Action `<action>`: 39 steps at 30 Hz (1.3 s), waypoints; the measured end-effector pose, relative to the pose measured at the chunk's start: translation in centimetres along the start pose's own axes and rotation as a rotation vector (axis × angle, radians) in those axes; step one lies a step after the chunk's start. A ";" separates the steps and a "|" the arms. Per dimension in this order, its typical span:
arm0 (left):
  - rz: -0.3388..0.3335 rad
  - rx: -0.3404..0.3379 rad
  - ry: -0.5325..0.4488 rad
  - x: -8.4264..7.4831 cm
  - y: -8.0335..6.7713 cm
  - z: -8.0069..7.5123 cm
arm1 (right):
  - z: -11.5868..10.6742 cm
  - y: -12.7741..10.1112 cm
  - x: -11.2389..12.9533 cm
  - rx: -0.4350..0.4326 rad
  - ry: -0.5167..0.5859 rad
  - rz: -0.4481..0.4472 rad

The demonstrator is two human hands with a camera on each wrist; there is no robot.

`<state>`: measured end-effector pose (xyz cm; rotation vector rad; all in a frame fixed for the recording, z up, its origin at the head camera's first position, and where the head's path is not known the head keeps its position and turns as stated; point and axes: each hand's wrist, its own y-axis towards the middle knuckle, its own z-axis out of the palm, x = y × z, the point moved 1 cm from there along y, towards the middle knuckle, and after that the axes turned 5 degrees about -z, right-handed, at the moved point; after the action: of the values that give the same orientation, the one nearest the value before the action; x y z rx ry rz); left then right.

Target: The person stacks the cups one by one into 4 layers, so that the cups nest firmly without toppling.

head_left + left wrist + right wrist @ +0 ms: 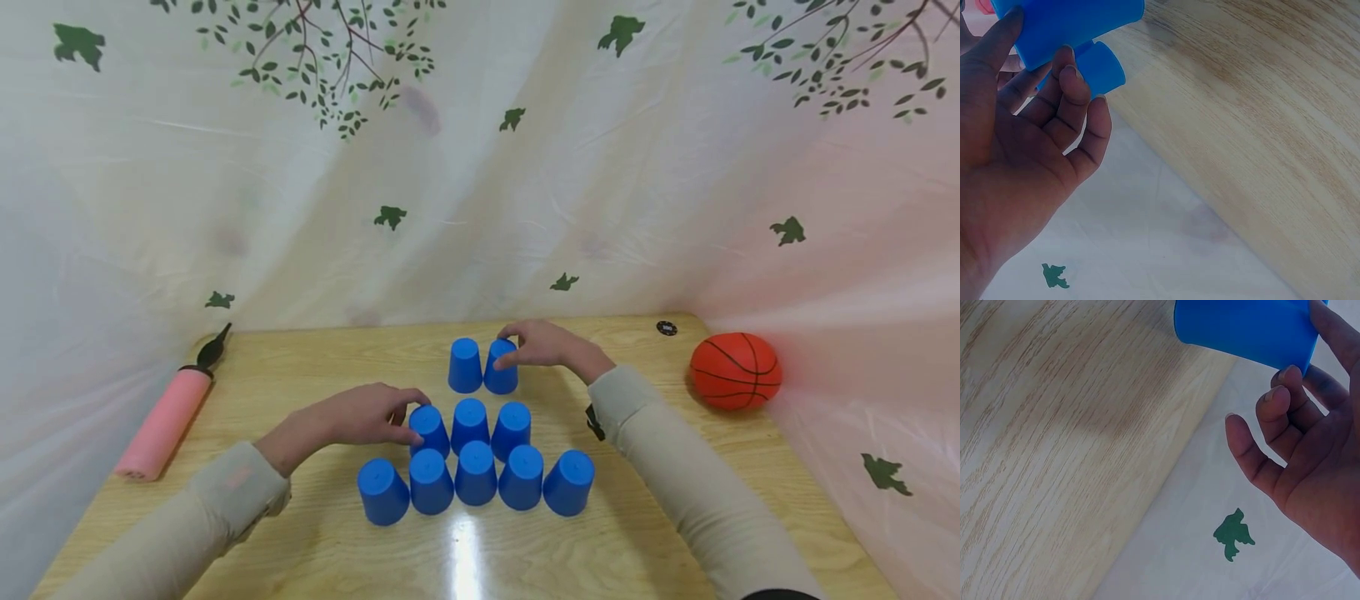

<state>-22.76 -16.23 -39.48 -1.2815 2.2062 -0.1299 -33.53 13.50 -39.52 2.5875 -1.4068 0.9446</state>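
Blue plastic cups stand upside down in three rows on the wooden table. My left hand (366, 415) pinches the left cup (427, 423) of the middle row between thumb and fingers. In the left wrist view its thumb presses that cup's wall, with a second cup (1107, 70) behind. At the back row, my right hand (547, 344) grips the right cup (504, 379), thumb on its near side. Beside it stands the other back cup (465, 367). Several cups form the front row, including a middle one (476, 475) nearest me.
A pink hand pump (167, 423) with a black nozzle lies at the left. On the right side sits an orange basketball-patterned ball (736, 372). A black round chip (667, 328) lies near the back edge. A dark object (594, 422) is partly hidden by my right sleeve.
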 end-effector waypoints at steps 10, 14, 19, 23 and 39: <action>-0.009 -0.003 0.006 0.0 0.0 0.1 | -0.1 -0.3 -0.2 0.005 -0.006 0.003; -0.007 -0.004 0.001 -0.2 -0.2 0.0 | -0.4 -0.8 -0.2 -0.002 -0.028 0.015; 0.007 -0.014 0.000 -0.3 -0.3 -0.4 | -1.2 -2.3 0.0 -0.032 -0.090 0.025; 0.019 -0.028 0.004 -0.3 -0.2 -0.9 | -2.1 -3.8 0.5 -0.076 -0.146 0.026; -0.001 -0.114 0.010 0.5 0.8 -4.5 | -0.6 -8.1 2.5 -0.030 -0.175 -0.016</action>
<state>-25.92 -17.12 -36.27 -1.3453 2.2495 -0.0108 -26.61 16.57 -35.76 2.7121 -1.4232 0.7044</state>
